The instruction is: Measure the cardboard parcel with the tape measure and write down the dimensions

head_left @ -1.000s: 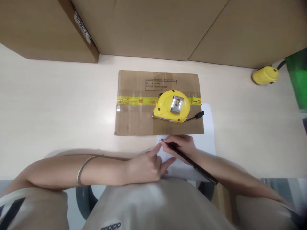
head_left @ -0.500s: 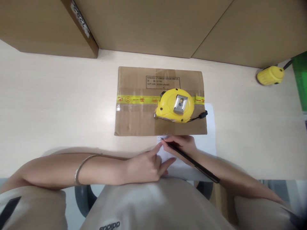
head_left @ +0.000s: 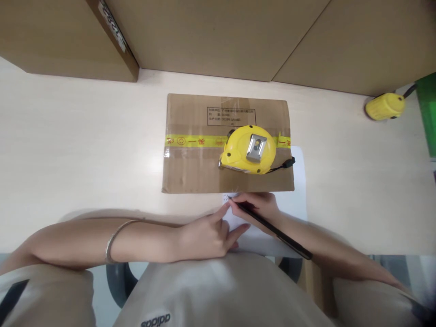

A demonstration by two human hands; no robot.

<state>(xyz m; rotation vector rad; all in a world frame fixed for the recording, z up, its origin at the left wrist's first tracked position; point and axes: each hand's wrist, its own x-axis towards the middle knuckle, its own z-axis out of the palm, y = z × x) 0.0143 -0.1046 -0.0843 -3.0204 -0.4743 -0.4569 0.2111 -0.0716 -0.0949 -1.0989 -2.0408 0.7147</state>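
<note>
My right hand [head_left: 259,206] grips a black pen [head_left: 272,229] with its tip on a white sheet of paper [head_left: 293,204] near the table's front edge. My left hand [head_left: 207,234] lies flat on the same sheet, fingers spread, forefinger pointing at the pen tip. Just beyond the paper sits a flat cardboard box [head_left: 194,136] sealed with yellow tape. A yellow tape measure [head_left: 248,150] rests on the box's right half, metal clip upward.
Large cardboard boxes [head_left: 68,41] line the back of the pale table [head_left: 68,150]. A second yellow tape measure [head_left: 384,106] lies at the far right beside a green object [head_left: 429,113]. A silver bangle [head_left: 114,238] circles my left wrist.
Both hands and the pen stay in the same place; only the camera view has shifted slightly since a second ago.
</note>
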